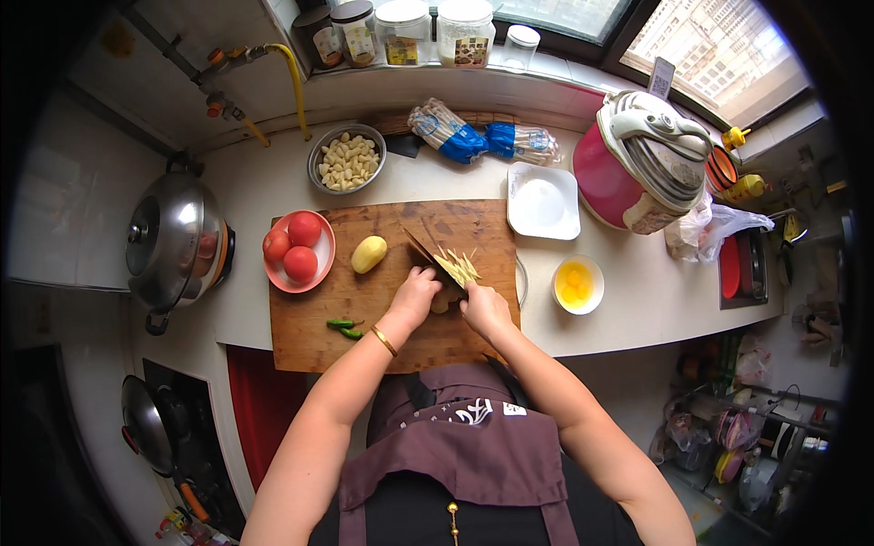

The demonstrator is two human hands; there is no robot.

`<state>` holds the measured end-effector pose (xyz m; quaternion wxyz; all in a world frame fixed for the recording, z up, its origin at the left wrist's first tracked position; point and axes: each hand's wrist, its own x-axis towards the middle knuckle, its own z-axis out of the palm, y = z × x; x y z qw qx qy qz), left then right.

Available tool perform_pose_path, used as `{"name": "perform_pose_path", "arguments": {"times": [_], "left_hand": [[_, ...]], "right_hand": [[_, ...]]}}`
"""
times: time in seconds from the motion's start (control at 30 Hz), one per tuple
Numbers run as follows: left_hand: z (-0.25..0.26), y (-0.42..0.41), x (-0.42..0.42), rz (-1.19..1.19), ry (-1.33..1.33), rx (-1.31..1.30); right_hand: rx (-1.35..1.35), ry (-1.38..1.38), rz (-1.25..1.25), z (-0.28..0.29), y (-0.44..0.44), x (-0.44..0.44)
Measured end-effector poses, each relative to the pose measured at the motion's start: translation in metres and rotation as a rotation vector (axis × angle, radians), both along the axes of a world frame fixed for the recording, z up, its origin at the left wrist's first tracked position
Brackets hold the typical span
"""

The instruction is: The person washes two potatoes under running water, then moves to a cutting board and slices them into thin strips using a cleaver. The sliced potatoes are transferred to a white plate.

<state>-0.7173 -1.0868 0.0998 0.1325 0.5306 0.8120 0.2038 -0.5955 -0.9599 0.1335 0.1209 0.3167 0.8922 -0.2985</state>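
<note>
My right hand (486,312) grips the handle of a cleaver (445,271), whose blade slants up and left over a wooden cutting board (328,307). Curled fingers of my left hand (414,299) press close to the blade's left side. A pale potato piece (444,302) shows beside that hand, partly hidden under it. Thin potato strips (460,266) lie heaped against the blade's right side. Left of the cleaver rests a whole peeled potato (369,254). Green chili peppers (345,327) lie near the board's front edge.
A pink-rimmed plate (330,263) of tomatoes overlaps the board's left edge. Behind stands a metal bowl (314,179) of peeled garlic cloves. To the right are a white square dish (543,201), a bowl of cracked eggs (578,284) and a pink rice cooker (608,170). A lidded wok (174,239) stands left.
</note>
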Motion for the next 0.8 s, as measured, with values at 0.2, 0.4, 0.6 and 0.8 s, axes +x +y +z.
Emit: {"name": "perform_pose_path", "arguments": {"times": [0.2, 0.4, 0.6, 0.8], "left_hand": [[-0.008, 0.000, 0.001, 0.017, -0.048, 0.129], [-0.021, -0.004, -0.001, 0.049, -0.078, 0.139], [-0.017, -0.006, -0.001, 0.027, -0.014, 0.117], [-0.004, -0.004, -0.001, 0.010, -0.042, 0.152]], "right_hand": [[-0.087, 0.073, -0.077, 0.015, 0.013, 0.004], [-0.016, 0.006, 0.073, 0.031, 0.006, 0.023], [-0.011, -0.016, 0.054, 0.024, -0.004, 0.012], [-0.072, 0.032, -0.059, -0.002, 0.005, -0.002]]}}
